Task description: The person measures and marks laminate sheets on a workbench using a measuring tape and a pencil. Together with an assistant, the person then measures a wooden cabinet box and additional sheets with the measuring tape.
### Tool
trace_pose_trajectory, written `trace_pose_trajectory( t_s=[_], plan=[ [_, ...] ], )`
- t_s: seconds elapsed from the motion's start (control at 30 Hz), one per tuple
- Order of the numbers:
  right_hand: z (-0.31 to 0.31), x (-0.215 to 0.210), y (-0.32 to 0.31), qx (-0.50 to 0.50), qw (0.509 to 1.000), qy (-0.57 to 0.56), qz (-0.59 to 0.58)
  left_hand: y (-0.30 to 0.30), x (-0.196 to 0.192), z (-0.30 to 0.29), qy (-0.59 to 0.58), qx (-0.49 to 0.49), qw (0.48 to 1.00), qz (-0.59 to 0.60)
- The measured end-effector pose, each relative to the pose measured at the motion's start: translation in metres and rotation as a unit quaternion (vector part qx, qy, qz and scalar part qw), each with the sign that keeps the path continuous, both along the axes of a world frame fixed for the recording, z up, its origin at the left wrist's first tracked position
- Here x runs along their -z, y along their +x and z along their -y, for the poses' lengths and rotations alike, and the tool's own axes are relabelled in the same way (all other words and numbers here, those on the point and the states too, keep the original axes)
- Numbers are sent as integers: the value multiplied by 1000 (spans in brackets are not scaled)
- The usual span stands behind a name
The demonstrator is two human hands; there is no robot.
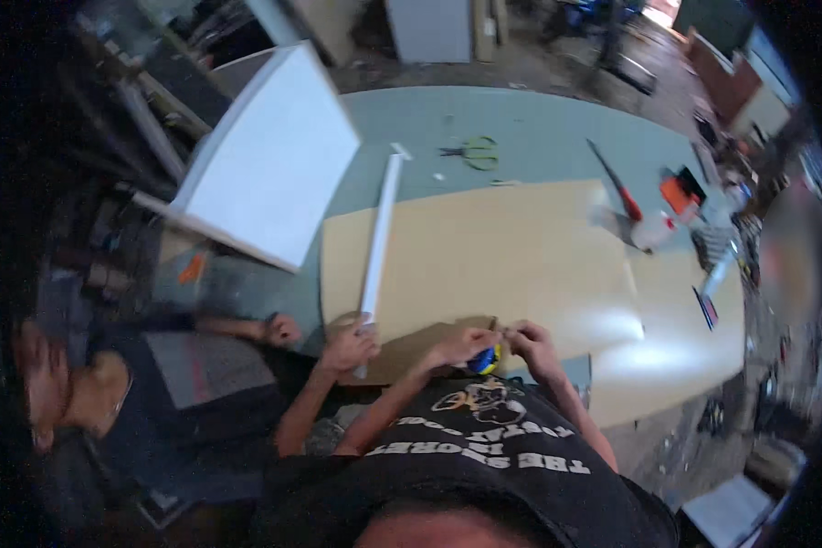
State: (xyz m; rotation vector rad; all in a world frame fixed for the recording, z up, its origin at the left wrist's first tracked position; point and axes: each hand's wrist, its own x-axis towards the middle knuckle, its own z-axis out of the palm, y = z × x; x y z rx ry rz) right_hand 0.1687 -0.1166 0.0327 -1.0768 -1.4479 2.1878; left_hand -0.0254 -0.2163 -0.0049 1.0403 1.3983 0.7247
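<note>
My left hand (461, 345) and my right hand (532, 343) meet at the near edge of a large brown cardboard sheet (484, 251). Their fingers are closed around a small blue and yellow object (486, 361), held between them just above my black shirt. Exactly what the fingertips pinch is too small to tell. A long white strip (380, 228) lies across the cardboard's left part. A co-worker's hand (351, 345) presses on its near end, just left of my left hand.
The co-worker crouches at the left, their other hand (283, 329) at the blue-green table's (521, 119) edge. A white board (274, 173) leans at the far left. Green scissors (475, 152), a red-handled tool (616, 183), a white bottle (653, 233) and an orange item (676, 194) lie further off.
</note>
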Motion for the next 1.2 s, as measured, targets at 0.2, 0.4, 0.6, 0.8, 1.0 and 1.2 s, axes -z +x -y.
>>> trace_pose_trajectory(
  t_s=[0.2,0.4,0.6,0.8,1.0,1.2],
  plan=[
    [-21,27,-10,20,997,-41,-58,-18,15,13,45,-22,998,-26],
    [-58,11,-3,145,989,-29,-10,-32,20,27,52,-24,989,-134],
    [-127,35,77,296,953,27,55,-43,-10,41,60,2,982,-181],
    [-161,76,192,373,910,74,167,-44,-42,27,3,79,970,-231],
    [-180,79,188,375,850,228,292,-33,24,26,-20,41,972,-231],
    [-173,75,196,372,794,270,397,-11,16,12,-47,46,956,-285]
  ],
)
